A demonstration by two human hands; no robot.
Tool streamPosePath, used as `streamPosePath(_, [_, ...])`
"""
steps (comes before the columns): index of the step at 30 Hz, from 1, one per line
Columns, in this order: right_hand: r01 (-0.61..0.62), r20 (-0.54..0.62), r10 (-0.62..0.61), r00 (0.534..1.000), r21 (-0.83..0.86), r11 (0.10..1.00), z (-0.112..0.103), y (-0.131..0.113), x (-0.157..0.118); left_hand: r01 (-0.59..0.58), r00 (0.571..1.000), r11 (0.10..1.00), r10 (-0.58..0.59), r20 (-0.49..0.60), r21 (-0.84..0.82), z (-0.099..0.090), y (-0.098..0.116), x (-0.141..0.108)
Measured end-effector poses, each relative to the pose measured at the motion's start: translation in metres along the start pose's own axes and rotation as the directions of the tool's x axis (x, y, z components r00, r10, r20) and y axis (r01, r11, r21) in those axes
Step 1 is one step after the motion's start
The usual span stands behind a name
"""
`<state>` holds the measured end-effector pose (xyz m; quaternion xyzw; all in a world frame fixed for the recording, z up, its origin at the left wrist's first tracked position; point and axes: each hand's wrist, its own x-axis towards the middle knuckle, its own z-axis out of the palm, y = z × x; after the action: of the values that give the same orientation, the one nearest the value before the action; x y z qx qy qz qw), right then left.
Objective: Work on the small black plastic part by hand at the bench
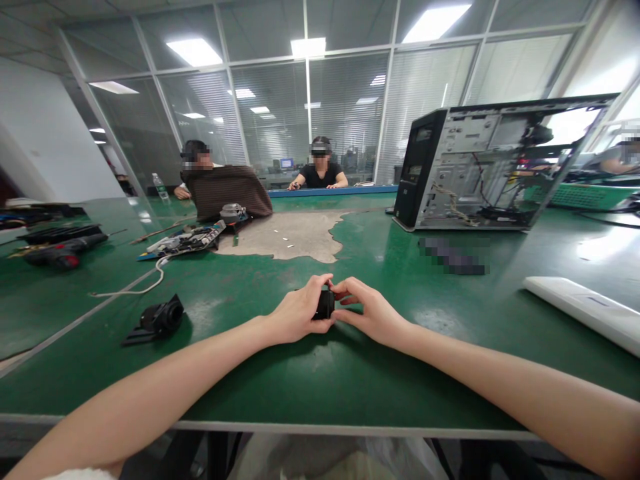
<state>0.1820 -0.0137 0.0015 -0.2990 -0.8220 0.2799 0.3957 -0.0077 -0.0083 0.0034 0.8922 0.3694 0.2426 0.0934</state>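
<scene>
A small black part (324, 305) is between my two hands over the green table (300, 387), partly covered by fingers, so its kind does not show. My left hand (301, 310) wraps round its left side, thumb and fingers closed on it. From the right, the fingertips of my right hand (367, 310) pinch the part's right edge. Off to the left lies another black piece (159, 319) with a round, ribbed barrel and a flat flange.
An opened computer case (465, 170) stands at the right rear. A white panel (590, 310) lies at the right edge. Circuit boards (187, 241) with a white cable, a black-and-red power tool (65, 252) and a brown cloth (230, 192) are at the left. Two people sit opposite.
</scene>
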Motion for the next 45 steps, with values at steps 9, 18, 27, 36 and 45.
streamPosePath(9, [-0.15, 0.057, 0.141, 0.988, 0.219, 0.964, 0.0013, -0.0019, 0.0021, -0.009, 1.0, 1.0, 0.009, -0.006, 0.017, 0.0004, -0.0005, -0.0006])
streamPosePath(18, [-0.057, 0.06, 0.046, 0.997, 0.193, 0.98, -0.0004, -0.0005, -0.0003, -0.031, 0.999, 0.998, 0.031, -0.013, 0.048, 0.0, -0.0011, -0.0015])
streamPosePath(27, [-0.162, 0.057, 0.152, 0.987, 0.273, 0.948, 0.0024, -0.0027, 0.0041, -0.032, 0.999, 0.996, 0.033, -0.011, 0.081, 0.0001, 0.0002, -0.0005])
streamPosePath(36, [-0.138, 0.1, 0.113, 0.988, 0.29, 0.947, 0.0003, -0.003, 0.0013, -0.032, 0.999, 0.996, 0.034, -0.018, 0.081, 0.0006, 0.0004, -0.0015])
streamPosePath(45, [-0.202, 0.107, 0.177, 0.978, 0.309, 0.929, 0.0013, -0.0036, 0.0038, -0.022, 0.999, 0.996, 0.024, -0.022, 0.081, 0.0004, 0.0001, -0.0012])
